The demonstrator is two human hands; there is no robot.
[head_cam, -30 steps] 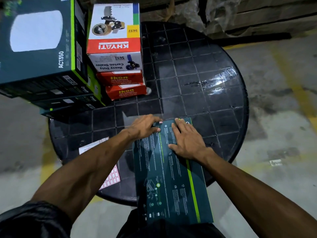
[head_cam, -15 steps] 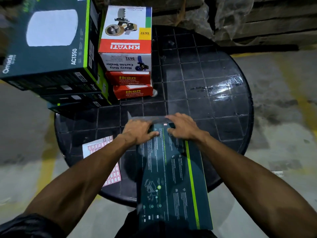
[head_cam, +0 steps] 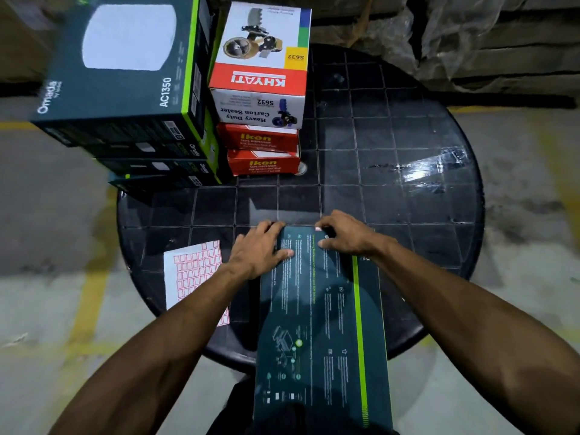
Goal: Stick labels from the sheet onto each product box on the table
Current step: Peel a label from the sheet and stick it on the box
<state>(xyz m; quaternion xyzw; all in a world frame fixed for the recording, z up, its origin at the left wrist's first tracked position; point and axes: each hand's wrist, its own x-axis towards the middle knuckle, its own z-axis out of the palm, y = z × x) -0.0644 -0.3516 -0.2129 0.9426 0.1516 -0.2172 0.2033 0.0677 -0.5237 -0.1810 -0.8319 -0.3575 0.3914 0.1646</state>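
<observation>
Gripping the far end of a long dark teal box [head_cam: 323, 324], both hands work at the near side of a round black table [head_cam: 392, 152]. The left hand [head_cam: 259, 249] curls its fingers over the box's far edge with the thumb lying on the printed top. The right hand [head_cam: 345, 235] does the same at the far right corner, fingers hooked over the edge. Between them, at the far edge of the box top, sits a small red-and-white label [head_cam: 318, 228], just beside the right fingertips; whether it is fully pressed down cannot be told.

The box lies only partly on the table. Its near end juts well past the rim toward the person's body, so a loosened grip could probably let it tip or slide off. Dragging fingers across the label could likely wrinkle it or lift a corner.

The label sheet [head_cam: 196, 271], white with rows of red-bordered stickers, lies flat on the table just left of the left forearm, its near edge partly hidden by that arm. A sweep of the arm could push it off the rim.

At the far left stands a stack of teal boxes [head_cam: 131, 89], overhanging the table edge. Beside it stands a stack of red-and-white boxes [head_cam: 262, 98]. A careless nudge could topple either.
</observation>
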